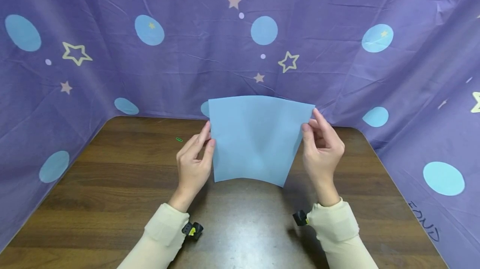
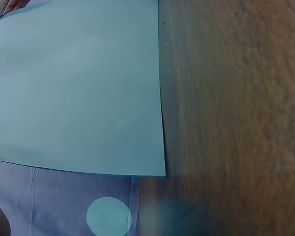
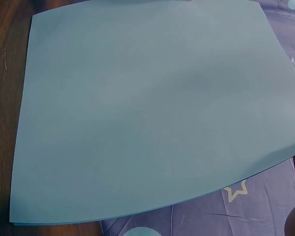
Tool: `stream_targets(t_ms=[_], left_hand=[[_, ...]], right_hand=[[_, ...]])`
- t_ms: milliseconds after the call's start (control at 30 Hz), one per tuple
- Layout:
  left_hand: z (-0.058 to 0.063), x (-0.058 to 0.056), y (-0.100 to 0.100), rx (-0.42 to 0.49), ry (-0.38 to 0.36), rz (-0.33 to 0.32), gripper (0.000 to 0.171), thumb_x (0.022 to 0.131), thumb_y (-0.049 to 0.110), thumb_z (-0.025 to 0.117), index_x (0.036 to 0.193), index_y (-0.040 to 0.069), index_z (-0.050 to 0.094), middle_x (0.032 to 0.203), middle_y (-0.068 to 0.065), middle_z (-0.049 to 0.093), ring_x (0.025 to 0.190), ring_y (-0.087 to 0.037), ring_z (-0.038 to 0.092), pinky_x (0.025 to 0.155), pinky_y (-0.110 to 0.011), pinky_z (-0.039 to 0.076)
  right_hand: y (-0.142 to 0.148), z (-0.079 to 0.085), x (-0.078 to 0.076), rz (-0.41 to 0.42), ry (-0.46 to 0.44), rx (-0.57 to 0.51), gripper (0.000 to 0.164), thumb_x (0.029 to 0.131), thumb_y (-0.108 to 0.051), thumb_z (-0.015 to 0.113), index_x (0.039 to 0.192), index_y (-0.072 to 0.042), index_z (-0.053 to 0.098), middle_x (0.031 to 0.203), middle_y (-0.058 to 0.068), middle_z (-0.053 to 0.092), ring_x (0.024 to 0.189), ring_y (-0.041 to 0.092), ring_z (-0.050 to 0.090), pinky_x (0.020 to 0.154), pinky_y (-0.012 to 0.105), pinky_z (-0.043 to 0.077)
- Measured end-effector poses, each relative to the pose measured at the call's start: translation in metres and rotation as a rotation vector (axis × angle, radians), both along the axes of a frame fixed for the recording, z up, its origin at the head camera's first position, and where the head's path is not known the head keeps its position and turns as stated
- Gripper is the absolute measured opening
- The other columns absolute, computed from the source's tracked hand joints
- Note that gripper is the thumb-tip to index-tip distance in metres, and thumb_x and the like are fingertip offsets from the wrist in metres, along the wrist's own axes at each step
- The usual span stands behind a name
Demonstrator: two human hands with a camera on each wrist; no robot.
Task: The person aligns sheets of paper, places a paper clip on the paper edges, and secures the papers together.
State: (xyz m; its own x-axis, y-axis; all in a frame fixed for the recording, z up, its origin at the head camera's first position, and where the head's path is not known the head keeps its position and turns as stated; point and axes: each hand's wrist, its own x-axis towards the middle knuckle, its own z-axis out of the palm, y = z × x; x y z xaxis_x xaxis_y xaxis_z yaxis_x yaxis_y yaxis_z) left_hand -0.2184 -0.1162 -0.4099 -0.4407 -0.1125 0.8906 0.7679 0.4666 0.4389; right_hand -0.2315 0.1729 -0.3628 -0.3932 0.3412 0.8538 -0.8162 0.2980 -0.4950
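Observation:
A light blue sheet of paper [image 1: 258, 140] is held up above the table, slightly bowed, its lower corners hanging down. My left hand [image 1: 195, 160] pinches its left edge between thumb and fingers. At the upper right edge, the thumb and fingers of my right hand [image 1: 323, 148] pinch the sheet. The left wrist view shows the paper [image 2: 78, 93] close up, with a bit of the other hand at the top left corner. In the right wrist view the blue paper [image 3: 147, 113] fills most of the picture, and its lower edge looks doubled.
A small green paper clip [image 1: 179, 139] lies on the brown wooden table [image 1: 112, 202], left of the paper. Behind and beside the table hangs a purple curtain [image 1: 202, 52] with stars and blue dots. Each sleeve carries a small black wrist device [image 1: 193, 230].

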Motion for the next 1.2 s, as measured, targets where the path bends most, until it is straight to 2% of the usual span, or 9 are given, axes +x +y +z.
stream_targets(t_ms=[500,800,1200], left_hand=[[-0.0010,-0.0008,0.0004,-0.009,0.003,0.002,0.051,0.095,-0.006,0.072,0.145,0.004,0.065,0.102,-0.019,0.077,0.094,-0.031,0.072,0.094,-0.018,0.053],[-0.0018,-0.0016,0.0004,0.004,-0.001,0.011,0.051,0.095,-0.007,0.071,0.145,0.005,0.065,0.102,-0.019,0.077,0.094,-0.031,0.072,0.091,-0.017,0.053],[-0.0024,-0.0024,0.0007,0.010,0.010,-0.007,0.052,0.094,-0.009,0.071,0.144,0.004,0.065,0.101,-0.021,0.076,0.093,-0.033,0.072,0.092,-0.018,0.053]], right_hand=[[0.0000,-0.0019,0.0003,0.008,-0.020,-0.028,0.036,0.092,0.007,0.076,0.128,0.003,0.074,0.091,0.016,0.076,0.068,0.003,0.063,0.060,0.014,0.050],[-0.0014,-0.0024,-0.0002,0.022,-0.022,-0.031,0.038,0.092,0.011,0.074,0.129,0.004,0.073,0.092,0.001,0.076,0.067,0.003,0.063,0.059,0.013,0.049],[-0.0009,-0.0043,-0.0010,0.016,-0.003,0.005,0.038,0.092,0.011,0.072,0.129,0.004,0.073,0.089,0.013,0.076,0.064,0.003,0.059,0.057,0.013,0.046]])
